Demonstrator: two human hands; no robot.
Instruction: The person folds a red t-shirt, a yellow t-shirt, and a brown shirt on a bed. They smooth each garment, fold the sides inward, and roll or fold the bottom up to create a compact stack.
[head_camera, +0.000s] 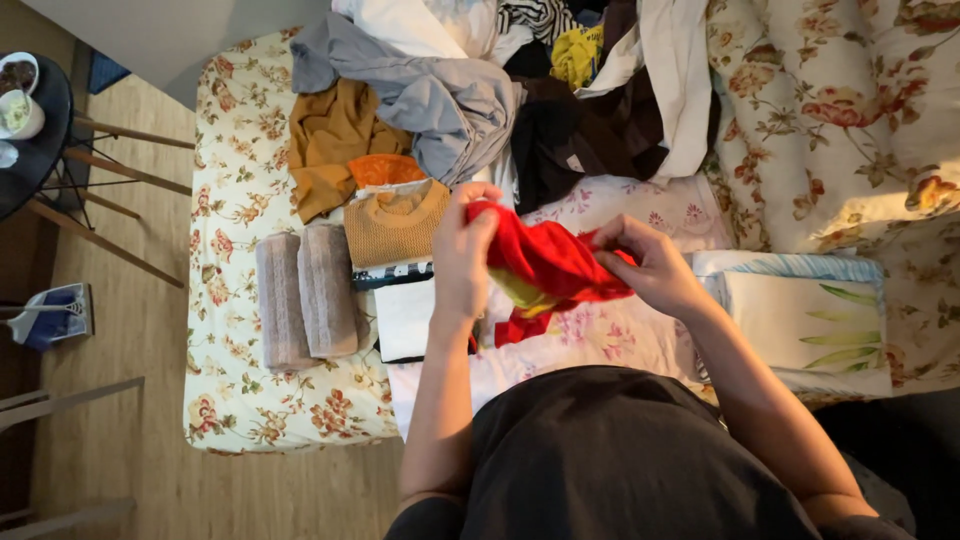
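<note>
A crumpled red garment (545, 265) with a yellow patch hangs between both hands above the floral bed (235, 215). My left hand (462, 258) grips its left end, fingers curled over the cloth. My right hand (648, 268) pinches its right end. Under the hands lies a white sheet with pink flowers (600, 335). Just left of my left hand stands a stack of folded clothes topped by a mustard knit (393, 225).
Two rolled grey-pink towels (305, 295) lie left of the stack. A heap of unfolded clothes (480, 90) fills the top of the bed. A folded leaf-print cloth (805, 320) lies at right. A dark round table (30, 120) with bowls stands on the wooden floor at far left.
</note>
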